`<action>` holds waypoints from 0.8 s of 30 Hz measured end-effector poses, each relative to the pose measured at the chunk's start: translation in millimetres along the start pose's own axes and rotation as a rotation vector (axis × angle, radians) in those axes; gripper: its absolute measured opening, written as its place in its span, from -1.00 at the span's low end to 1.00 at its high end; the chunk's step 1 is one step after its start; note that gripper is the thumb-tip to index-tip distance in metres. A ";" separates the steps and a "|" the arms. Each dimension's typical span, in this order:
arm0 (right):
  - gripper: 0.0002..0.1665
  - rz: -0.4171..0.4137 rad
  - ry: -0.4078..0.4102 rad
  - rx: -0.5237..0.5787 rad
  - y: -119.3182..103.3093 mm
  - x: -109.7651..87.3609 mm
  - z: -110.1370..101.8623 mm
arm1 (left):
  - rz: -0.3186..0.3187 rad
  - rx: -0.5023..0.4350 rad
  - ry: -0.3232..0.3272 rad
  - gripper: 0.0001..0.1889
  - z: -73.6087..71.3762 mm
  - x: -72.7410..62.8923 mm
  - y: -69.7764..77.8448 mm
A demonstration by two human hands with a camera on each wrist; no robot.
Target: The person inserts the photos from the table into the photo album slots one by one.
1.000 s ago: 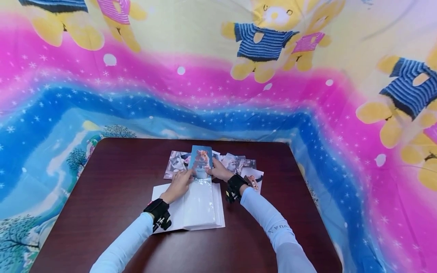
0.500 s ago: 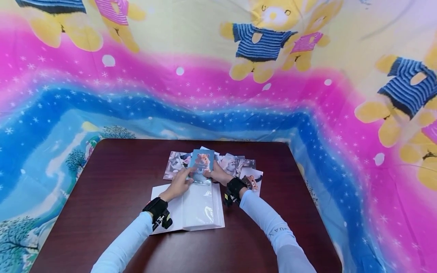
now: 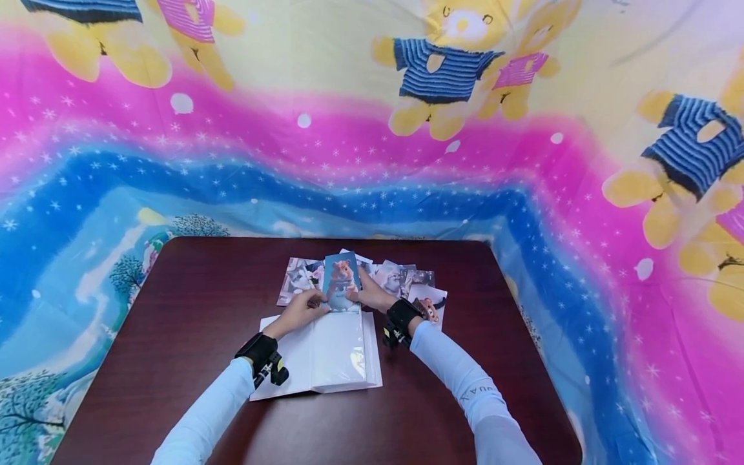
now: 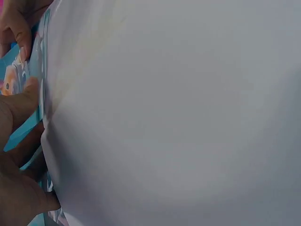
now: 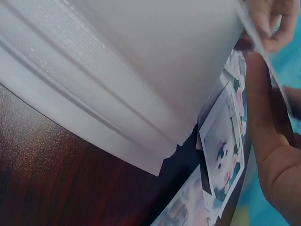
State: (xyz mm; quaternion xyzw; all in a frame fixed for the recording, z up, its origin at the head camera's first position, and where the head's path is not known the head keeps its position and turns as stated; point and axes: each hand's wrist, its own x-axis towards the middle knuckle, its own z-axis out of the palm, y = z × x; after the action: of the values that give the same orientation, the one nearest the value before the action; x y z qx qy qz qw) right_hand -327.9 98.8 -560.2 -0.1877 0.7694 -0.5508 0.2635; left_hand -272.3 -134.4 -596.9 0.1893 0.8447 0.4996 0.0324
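A photo album (image 3: pixel 340 349) lies spread on the table, white pages up, with a clear sleeve on the right page. Just above that page's top edge stands a photo (image 3: pixel 341 278) of a hamster on blue. My right hand (image 3: pixel 374 294) grips its right side, thumb in front and fingers behind, as the right wrist view shows edge-on. My left hand (image 3: pixel 302 311) is at the photo's lower left corner, pinching the album page's top edge. In the left wrist view the left thumb (image 4: pixel 28 96) lies by the plastic edge, while a fingertip tucks under the page.
More photos (image 3: pixel 389 276) lie overlapping behind the album, and another photo (image 3: pixel 430 307) sits to the right, partly behind the right wrist. The dark red table (image 3: pixel 192 310) reaches a cartoon-printed cloth (image 3: pixel 349 161) at the back and sides.
The hamster photo dips toward the album page, then rises slightly and tilts. My left hand slides leftward off the photo's face to its lower corner. My right hand keeps its grip.
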 end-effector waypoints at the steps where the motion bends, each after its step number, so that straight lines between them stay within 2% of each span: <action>1: -0.02 -0.010 -0.012 0.004 0.0 1.6 -1.0 | 0.003 0.011 -0.005 -0.72 -1.3 -0.5 -0.2; 3: 0.00 -0.015 -0.034 0.012 0.6 4.5 -3.1 | 0.003 0.022 -0.013 -0.69 -3.6 -1.6 0.1; 8: -0.03 0.055 -0.020 0.052 2.6 10.0 -6.0 | -0.017 0.009 -0.006 -0.54 -5.0 -3.0 -0.9; 10: -0.07 0.089 0.028 0.063 2.4 11.2 -5.4 | -0.020 -0.016 0.002 -0.50 -4.8 -3.4 -2.6; 12: -0.14 0.086 0.089 0.105 2.8 13.5 -4.1 | -0.003 -0.040 0.011 -0.47 -5.5 -4.2 -5.7; 13: -0.18 0.082 0.127 0.139 2.8 14.7 -3.4 | 0.014 -0.054 0.014 -0.47 -6.2 -4.8 -7.5; 14: -0.22 0.063 0.165 0.157 2.8 15.7 -2.7 | 0.070 -0.081 0.014 -0.46 -5.0 -2.5 -20.0; 15: -0.26 0.040 0.199 0.182 3.1 16.7 -2.2 | 0.076 -0.092 0.019 -0.46 -5.7 -3.4 -21.0; 18: -0.31 -0.064 0.230 0.225 -0.7 16.0 -3.4 | 0.011 -0.121 0.060 -0.45 -5.0 -1.7 -18.5; 20: -0.30 -0.113 0.220 0.190 -4.3 12.6 -6.0 | -0.056 -0.165 0.096 -0.44 -3.2 2.0 -16.4; 21: -0.29 -0.126 0.211 0.189 -5.9 11.1 -7.0 | -0.136 -0.174 0.116 -0.43 -4.4 1.3 -4.1; 24: -0.35 -0.120 0.177 0.228 -8.0 8.0 -8.5 | -0.215 -0.254 0.158 -0.39 -5.3 5.8 -3.7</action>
State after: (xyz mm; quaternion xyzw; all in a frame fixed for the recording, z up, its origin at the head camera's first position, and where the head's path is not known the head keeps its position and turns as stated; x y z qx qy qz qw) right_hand -339.3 97.9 -552.0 -0.1529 0.7094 -0.6638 0.1806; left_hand -280.0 -138.3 -596.7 0.0525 0.7900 0.6093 0.0430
